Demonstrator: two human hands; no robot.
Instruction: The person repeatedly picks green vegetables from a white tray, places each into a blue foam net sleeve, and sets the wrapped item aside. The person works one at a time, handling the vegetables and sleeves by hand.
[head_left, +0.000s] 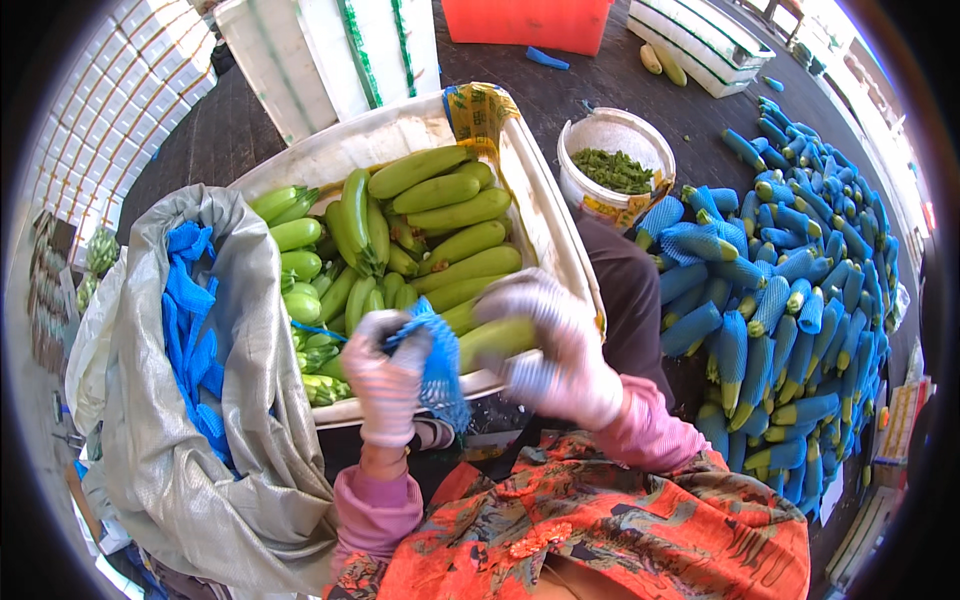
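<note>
My gloved left hand (388, 375) pinches a blue foam net sleeve (444, 367), which hangs down beside the fingers. My right hand (562, 349), gloved and motion-blurred, is closed around the end of a pale green zucchini (491, 343). This zucchini points left towards the sleeve, but whether the two touch is unclear. Both hands are over the near edge of a white bin (555, 217), where many zucchini (442, 193) lie in layers. To the left, a silvery woven sack (262, 427) gapes around a bundle of blue net sleeves (187, 300).
On the right spreads a large heap of blue-sleeved zucchini (780, 300). A white bucket (574, 169) with green trimmings (611, 171) stands beyond the bin's right side. White foam boxes (367, 52) and a red crate (529, 22) are behind. Two loose zucchini (667, 66) lie on the dark floor.
</note>
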